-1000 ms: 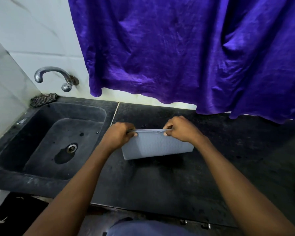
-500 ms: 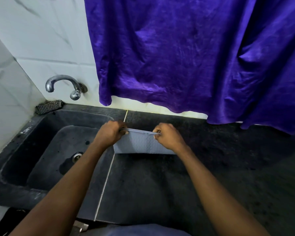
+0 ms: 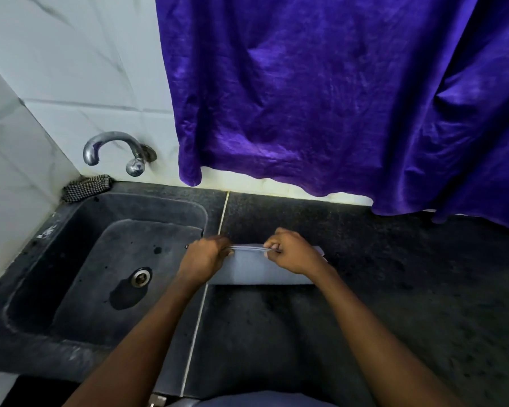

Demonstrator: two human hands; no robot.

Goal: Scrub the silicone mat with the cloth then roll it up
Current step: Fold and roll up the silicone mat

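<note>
A pale grey silicone mat (image 3: 257,267) hangs folded just above the dark counter, close to the sink's right rim. My left hand (image 3: 204,258) pinches its upper edge at the left end. My right hand (image 3: 294,251) pinches the same edge further right, and a corner of the mat sticks out beyond that hand. A checked black-and-white cloth (image 3: 86,188) lies bunched at the sink's back left corner, under the tap, away from both hands.
A dark stone sink (image 3: 106,277) with a metal drain (image 3: 141,277) fills the left side. A chrome tap (image 3: 115,151) juts from the white tiled wall. A purple curtain (image 3: 335,98) hangs over the back of the black counter (image 3: 409,289).
Both hands carried the mat leftward toward the sink rim, and my hands drew closer together along its upper edge. The camera view also shifted.
</note>
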